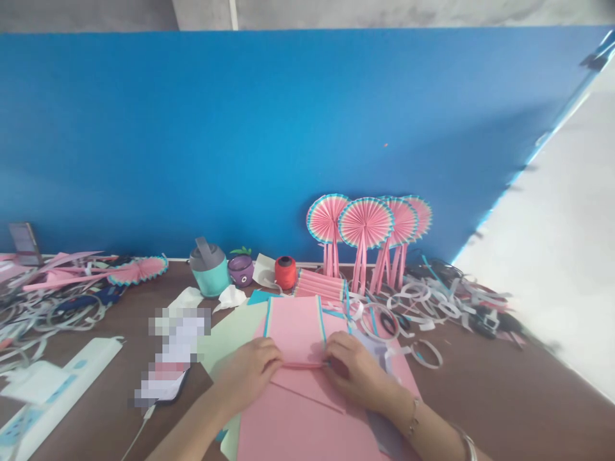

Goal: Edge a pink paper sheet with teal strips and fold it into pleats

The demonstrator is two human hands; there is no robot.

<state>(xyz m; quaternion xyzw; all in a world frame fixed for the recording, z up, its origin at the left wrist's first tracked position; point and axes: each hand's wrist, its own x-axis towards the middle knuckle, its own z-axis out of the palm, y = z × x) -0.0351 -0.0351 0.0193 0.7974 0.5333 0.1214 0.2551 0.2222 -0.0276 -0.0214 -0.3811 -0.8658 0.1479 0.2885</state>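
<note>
A pink paper strip with blue edges (295, 323) lies on a stack of pink sheets (307, 429), its near end folded over in a narrow pleat. My left hand (254, 368) pinches the left end of that fold, fingers closed. At the right end, my right hand (353, 368) grips the same fold between thumb and curled fingers. Just behind the strip rests a pleated pink paper piece (321, 286). Pale green sheets (225, 336) stick out from under the stack on the left.
Round pink paper fans (366, 221) lean on the blue partition (240, 128). Curled white strips (423, 301) and scissors (388, 322) lie right. A teal cup (209, 272), purple pot (241, 270) and red container (285, 273) stand behind; a phone (173, 387) and power strip (67, 384) lie left.
</note>
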